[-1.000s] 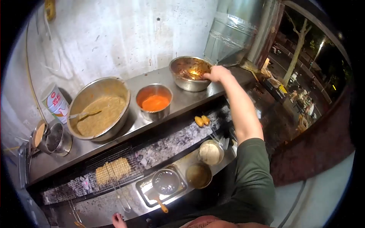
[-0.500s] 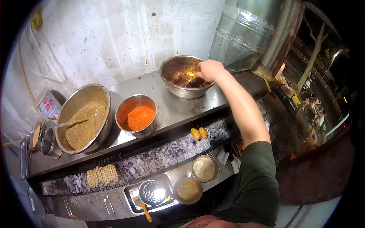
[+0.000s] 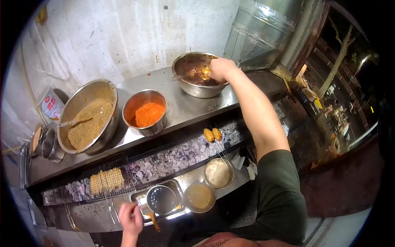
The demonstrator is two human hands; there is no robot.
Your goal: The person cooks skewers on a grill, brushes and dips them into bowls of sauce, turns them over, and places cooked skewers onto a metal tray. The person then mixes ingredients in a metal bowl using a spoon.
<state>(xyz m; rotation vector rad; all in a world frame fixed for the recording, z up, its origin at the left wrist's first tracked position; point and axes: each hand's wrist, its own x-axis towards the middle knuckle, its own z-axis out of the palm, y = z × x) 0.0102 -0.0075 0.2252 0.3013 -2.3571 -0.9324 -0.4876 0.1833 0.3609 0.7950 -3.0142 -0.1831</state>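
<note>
My right hand reaches over the right rim of a steel bowl with dark, oily contents. Its fingers are closed and point down inside; what they hold, if anything, is hidden. My left hand is low in the view with curled fingers, and nothing shows in them. Just left of it are the metal handles of a wire grill basket, which holds pale golden food over the coals. Beside it on the right lies a brush with an orange handle.
Along the shelf stand a pot of red powder and a large bowl of brown seasoning. Two skewered pieces lie over the coals. Bowls and a metal tray line the grill's front edge.
My left hand has come into view at the bottom, beside the basket handles. My right hand stays at the bowl, its fingers shifted slightly. The whole view has moved a little.
</note>
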